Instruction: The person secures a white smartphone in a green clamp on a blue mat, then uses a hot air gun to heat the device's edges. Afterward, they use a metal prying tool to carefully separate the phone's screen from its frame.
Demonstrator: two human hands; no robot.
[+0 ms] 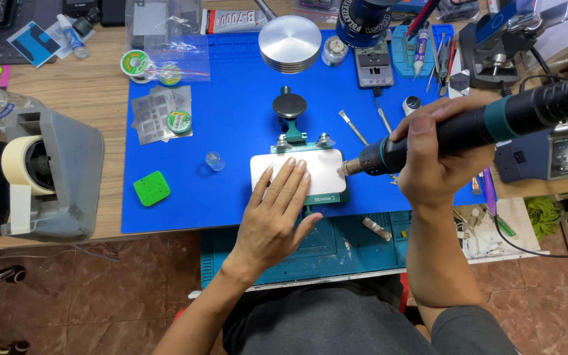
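Observation:
A white phone back panel (323,172) lies face down in a green clamp fixture (297,141) on the blue work mat (165,217). My left hand (276,213) rests flat on the panel's left part, fingers spread. My right hand (436,161) grips a black hot air gun handle (494,121) with a teal collar. Its metal nozzle (348,167) points at the panel's right edge, close to or touching it.
A grey tape dispenser (54,174) stands at the left. A green square pad (152,188), solder spools (135,63), metal stencils (156,115), a round metal disc (290,43), tweezers and tools (428,52) and a grey rework station (547,154) surround the mat.

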